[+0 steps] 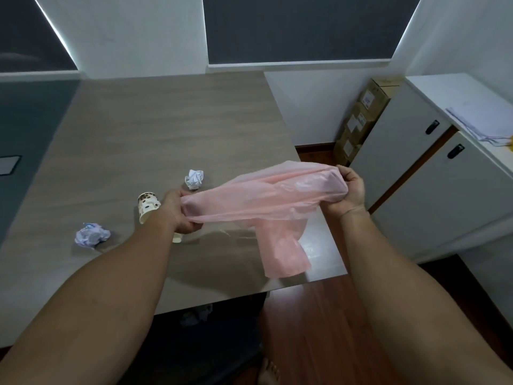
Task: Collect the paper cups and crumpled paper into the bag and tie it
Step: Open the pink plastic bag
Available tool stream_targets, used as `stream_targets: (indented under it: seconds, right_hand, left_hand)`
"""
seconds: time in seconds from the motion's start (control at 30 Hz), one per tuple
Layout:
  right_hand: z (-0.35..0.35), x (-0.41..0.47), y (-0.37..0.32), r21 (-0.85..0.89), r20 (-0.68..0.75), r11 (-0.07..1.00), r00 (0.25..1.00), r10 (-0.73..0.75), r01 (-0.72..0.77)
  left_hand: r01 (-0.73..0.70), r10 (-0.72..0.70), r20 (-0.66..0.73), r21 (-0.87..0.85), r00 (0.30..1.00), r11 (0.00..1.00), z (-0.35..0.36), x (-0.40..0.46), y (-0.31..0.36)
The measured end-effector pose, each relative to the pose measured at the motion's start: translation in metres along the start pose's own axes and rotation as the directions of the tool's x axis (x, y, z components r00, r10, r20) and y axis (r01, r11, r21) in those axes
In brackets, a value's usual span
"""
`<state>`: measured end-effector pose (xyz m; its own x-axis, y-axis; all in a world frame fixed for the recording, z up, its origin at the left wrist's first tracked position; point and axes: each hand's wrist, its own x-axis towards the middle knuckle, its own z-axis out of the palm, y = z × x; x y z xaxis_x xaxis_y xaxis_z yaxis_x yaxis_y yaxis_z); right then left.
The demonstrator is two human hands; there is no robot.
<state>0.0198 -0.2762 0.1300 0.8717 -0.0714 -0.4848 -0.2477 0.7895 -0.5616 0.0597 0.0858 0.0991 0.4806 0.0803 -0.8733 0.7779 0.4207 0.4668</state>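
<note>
Hands both up over table (172, 129), stretching pink plastic bag (263, 195) btwn them. Left hand (177, 215) fingers closed tight on bag's left end, plastic bunched in fist. Right hand (348, 190) fingers curled shut on bag's right end, rim gathered under thumb. Bag held above near-right part of tabletop, pulled wide & fairly taut across top edge; loose lower part hangs down toward table's near edge, bottom corner approx over the edge. Bag translucent, looks empty, can't tell for sure.

Paper cup (148, 208) w/ brown dot print lies on its side on table, just beside left hand, partly hidden behind wrist. Second cup (177, 238) only a pale bit showing under left wrist, can't tell orientation. Crumpled paper ball, white (194, 179), sits on table just behind left hand, near bag's left end, not touching. Second crumpled paper, bluish-white (91, 235), on table left of forearm, well apart from bag. None of these in bag.

Bkgd: cardboard boxes (363, 118) stacked against wall right of table; white cabinet (410, 162) w/ black handles far right, stack of papers (483, 123) on top. Wood floor (319, 329) below table edge.
</note>
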Motion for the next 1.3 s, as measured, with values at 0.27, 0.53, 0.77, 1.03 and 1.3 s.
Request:
stream_targets:
  seconds: [0.27,0.53,0.77,1.03,1.3]
  right_hand:
    - [0.044,0.018,0.018,-0.215,0.137,0.966,0.975,0.173,-0.141]
    - [0.029,0.011,-0.012,-0.744,0.129,0.661,0.95,0.285,-0.097]
    - [0.029,0.024,0.023,-0.924,-0.065,0.361,0.879,-0.473,0.126]
    - [0.028,0.026,0.089,-0.582,-0.336,0.768,0.939,0.072,-0.267]
    - [0.011,0.022,0.041,-0.561,-0.23,0.803,0.97,0.085,-0.203]
  left_hand:
    - [-0.677,0.781,0.549,0.699,0.299,-0.232,0.083,-0.007,-0.024]
    - [-0.73,0.623,0.384,0.41,0.682,0.546,0.108,-0.019,0.003]
    - [-0.491,0.447,0.248,0.159,0.86,0.857,0.092,-0.026,0.018]
    - [-0.423,0.407,0.202,0.038,0.891,0.905,0.064,-0.026,0.034]
    - [-0.551,0.483,0.48,0.835,0.732,0.006,-0.008,0.003,0.045]
